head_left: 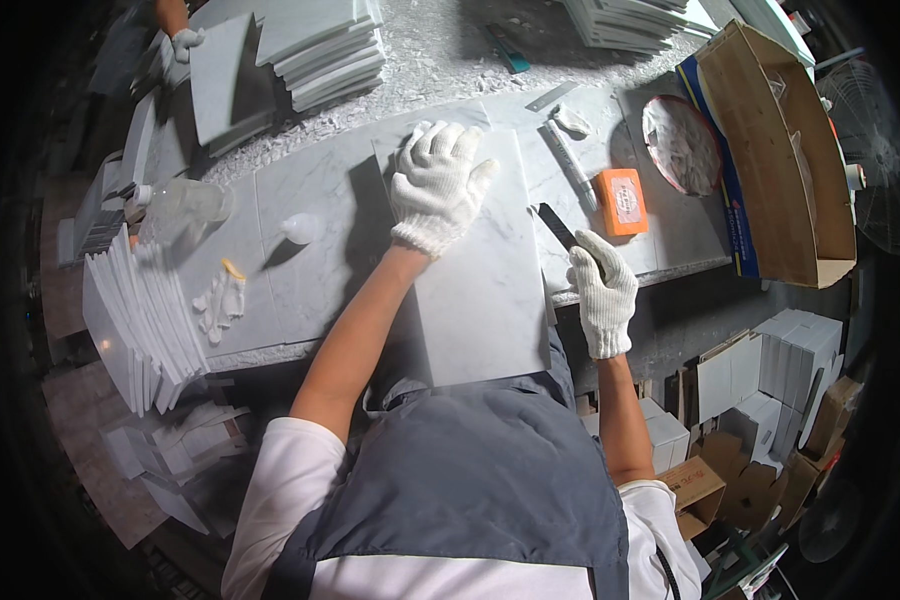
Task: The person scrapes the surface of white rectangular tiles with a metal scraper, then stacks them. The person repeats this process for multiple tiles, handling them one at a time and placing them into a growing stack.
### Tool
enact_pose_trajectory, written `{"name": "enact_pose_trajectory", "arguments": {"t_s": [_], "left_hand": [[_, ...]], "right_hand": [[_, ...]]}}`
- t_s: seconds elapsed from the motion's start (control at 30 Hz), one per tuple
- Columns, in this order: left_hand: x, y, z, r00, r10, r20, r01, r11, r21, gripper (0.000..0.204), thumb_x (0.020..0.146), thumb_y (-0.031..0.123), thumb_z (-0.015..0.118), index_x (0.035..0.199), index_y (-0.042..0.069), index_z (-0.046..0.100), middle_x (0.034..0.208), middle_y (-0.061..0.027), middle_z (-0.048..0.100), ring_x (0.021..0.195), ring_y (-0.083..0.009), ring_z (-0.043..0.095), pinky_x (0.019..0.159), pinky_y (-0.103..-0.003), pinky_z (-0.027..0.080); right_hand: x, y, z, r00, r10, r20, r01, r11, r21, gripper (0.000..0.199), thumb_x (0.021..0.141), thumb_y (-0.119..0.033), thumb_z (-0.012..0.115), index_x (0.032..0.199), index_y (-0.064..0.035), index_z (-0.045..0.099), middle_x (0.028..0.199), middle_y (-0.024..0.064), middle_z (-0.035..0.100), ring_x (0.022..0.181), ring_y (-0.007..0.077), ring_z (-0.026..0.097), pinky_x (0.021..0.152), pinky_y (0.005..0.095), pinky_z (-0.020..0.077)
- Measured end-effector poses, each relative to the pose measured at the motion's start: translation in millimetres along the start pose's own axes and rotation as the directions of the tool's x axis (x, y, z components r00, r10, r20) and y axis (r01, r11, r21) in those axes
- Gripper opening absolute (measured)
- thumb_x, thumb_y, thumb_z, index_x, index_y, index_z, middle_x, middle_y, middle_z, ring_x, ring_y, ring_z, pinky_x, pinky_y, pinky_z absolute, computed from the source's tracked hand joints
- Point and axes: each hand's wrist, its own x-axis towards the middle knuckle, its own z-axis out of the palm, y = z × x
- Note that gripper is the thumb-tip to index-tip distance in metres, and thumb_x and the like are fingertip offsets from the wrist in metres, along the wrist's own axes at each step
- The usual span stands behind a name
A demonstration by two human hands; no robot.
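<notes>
A pale grey-veined marble tile lies in front of me, its near end reaching over the table edge to my apron. My left hand, in a white knit glove, rests flat on the tile's far part with fingers stretched out. On the right, my gloved right hand is closed around a dark flat bar that looks like a file. The bar points up and left, close to the tile's right edge; whether it touches is hard to tell. An orange box sits just beyond that hand.
Tile stacks stand at the back, with upright tiles at left. A clear jug, a white bulb-like item and a spare glove lie left. Right are a tube, a round tub and a carton. Another person's gloved hand holds a tile.
</notes>
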Motion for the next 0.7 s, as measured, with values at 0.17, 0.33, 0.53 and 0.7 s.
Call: {"name": "enact_pose_trajectory", "arguments": {"t_s": [0.17, 0.33, 0.53, 0.7], "left_hand": [[1, 2, -3, 1.0, -0.001, -0.017, 0.0, 1.0, -0.016, 0.046, 0.087, 0.039, 0.074, 0.125, 0.014, 0.065, 0.128, -0.0067, 0.058, 0.129, -0.0275, 0.049, 0.117, -0.048, 0.033], [6, 6, -16, 0.998, -0.062, -0.012, 0.06, 0.986, -0.155, 0.036, 0.087, 0.029, 0.076, 0.117, 0.01, 0.069, 0.122, -0.0081, 0.065, 0.121, -0.0301, 0.057, 0.113, -0.049, 0.039], [-49, 3, -50, 0.952, -0.184, -0.246, 0.119, 0.959, -0.256, 0.018, 0.087, 0.005, 0.074, 0.104, 0.001, 0.073, 0.104, -0.0135, 0.07, 0.105, -0.0331, 0.066, 0.104, -0.045, 0.05], [-131, -24, -63, 0.83, -0.476, -0.289, 0.441, 0.879, -0.181, 0.032, 0.091, 0.017, 0.077, 0.116, 0.002, 0.065, 0.118, -0.0159, 0.064, 0.107, -0.0307, 0.063, 0.094, -0.041, 0.053]], "right_hand": [[3, 15, 1, 0.94, -0.338, 0.035, 0.335, 0.904, -0.267, 0.026, 0.09, 0.0, 0.07, 0.116, -0.0024, 0.073, 0.09, 0.0064, 0.068, 0.077, 0.0125, 0.065, 0.07, 0.0283, 0.0526], [6, 18, -3, 0.866, -0.5, 0.024, 0.476, 0.807, -0.349, 0.029, 0.091, -0.002, 0.071, 0.119, -0.0025, 0.072, 0.093, 0.0069, 0.07, 0.076, 0.0119, 0.065, 0.07, 0.027, 0.0524], [3, -2, 0, 0.999, 0.03, -0.036, -0.027, 0.996, 0.08, 0.031, 0.095, -0.007, 0.071, 0.124, 0.0035, 0.069, 0.093, 0.0029, 0.07, 0.073, 0.0072, 0.062, 0.065, 0.0225, 0.0508], [17, -5, 11, 0.994, 0.095, 0.052, -0.095, 0.995, 0.004, 0.032, 0.096, -0.015, 0.072, 0.124, 0.0016, 0.07, 0.091, 0.0042, 0.071, 0.07, 0.0083, 0.064, 0.063, 0.023, 0.0525]]}}
